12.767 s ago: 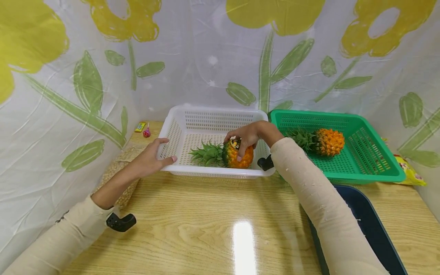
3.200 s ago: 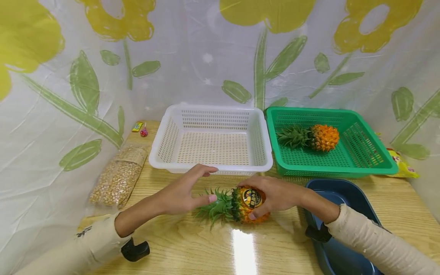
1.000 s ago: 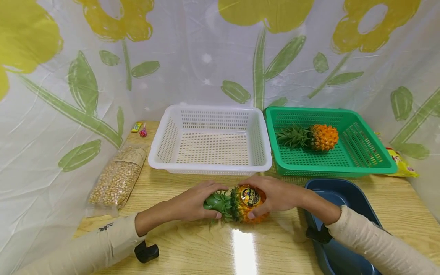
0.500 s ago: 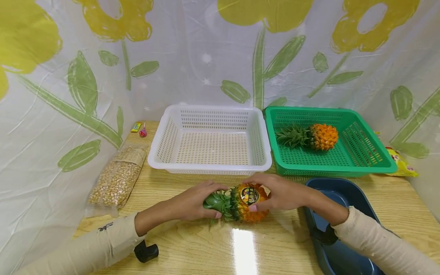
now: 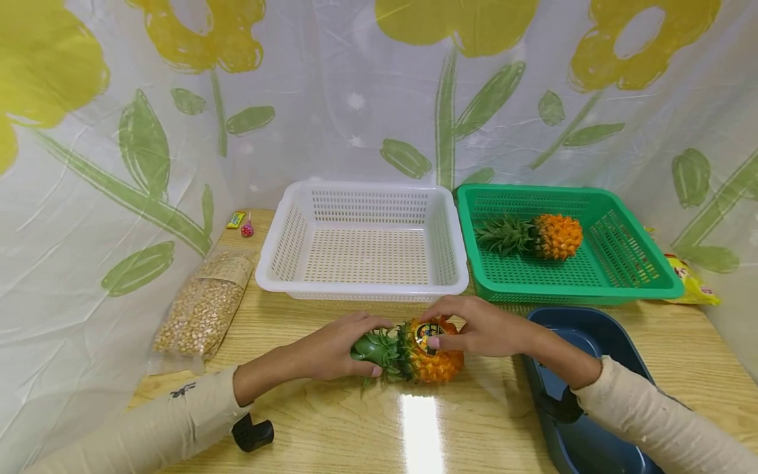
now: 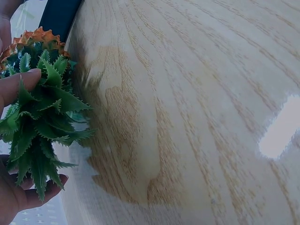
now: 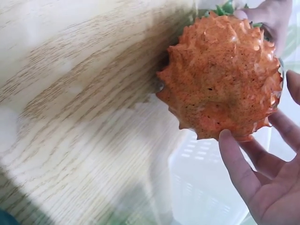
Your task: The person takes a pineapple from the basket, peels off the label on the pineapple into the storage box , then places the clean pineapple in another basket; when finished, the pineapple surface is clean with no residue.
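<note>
Walls: creased white sheeting (image 5: 337, 118) at the back and both sides | Print: large yellow flowers (image 5: 456, 23), green stems and leaves (image 5: 144, 138) | Furniture: glossy wood-grain tabletop (image 5: 331, 421) | Light: bright white elongated reflection (image 5: 422, 428) on its near part

Room nearside of pineapple (image 5: 408, 355), white basket (image 5: 367, 289) behind

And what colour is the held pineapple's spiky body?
Mostly orange spiky body, best in right wrist view.

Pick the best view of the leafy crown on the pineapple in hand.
Left wrist: the crown is close up, its serrated leaves plainly visible despite the thumb over part of it. The head view shows less of it, partly covered by the left hand. The right wrist view shows only green tips beyond the orange body.
</note>
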Action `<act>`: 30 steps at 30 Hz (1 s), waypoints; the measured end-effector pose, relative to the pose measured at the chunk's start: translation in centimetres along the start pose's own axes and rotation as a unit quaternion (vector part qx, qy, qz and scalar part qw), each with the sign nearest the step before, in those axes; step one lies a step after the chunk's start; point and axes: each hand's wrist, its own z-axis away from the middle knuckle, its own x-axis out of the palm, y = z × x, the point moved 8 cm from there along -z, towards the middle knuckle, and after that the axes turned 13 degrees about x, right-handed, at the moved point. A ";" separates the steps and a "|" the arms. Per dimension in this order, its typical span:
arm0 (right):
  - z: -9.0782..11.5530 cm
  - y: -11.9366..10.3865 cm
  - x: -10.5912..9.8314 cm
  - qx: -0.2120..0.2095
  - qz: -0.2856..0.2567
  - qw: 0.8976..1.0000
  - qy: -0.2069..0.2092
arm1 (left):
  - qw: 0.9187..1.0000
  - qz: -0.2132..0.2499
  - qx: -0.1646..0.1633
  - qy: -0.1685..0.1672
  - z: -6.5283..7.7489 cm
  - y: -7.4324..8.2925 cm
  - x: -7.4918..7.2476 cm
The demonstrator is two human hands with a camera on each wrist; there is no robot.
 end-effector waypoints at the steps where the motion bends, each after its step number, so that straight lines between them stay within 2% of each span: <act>1: 0.0 0.0 0.0 0.002 0.002 1.000 0.001 | 1.000 0.000 0.000 0.000 0.0 0.0 0.0; 20: 0.0 -0.7 -0.7 0.004 0.014 0.999 0.038 | 1.000 0.003 0.000 -0.003 0.0 -0.2 0.3; 30: 0.1 -1.6 -1.2 -0.011 -0.009 0.999 0.053 | 1.000 0.004 0.001 0.002 0.0 -0.2 0.2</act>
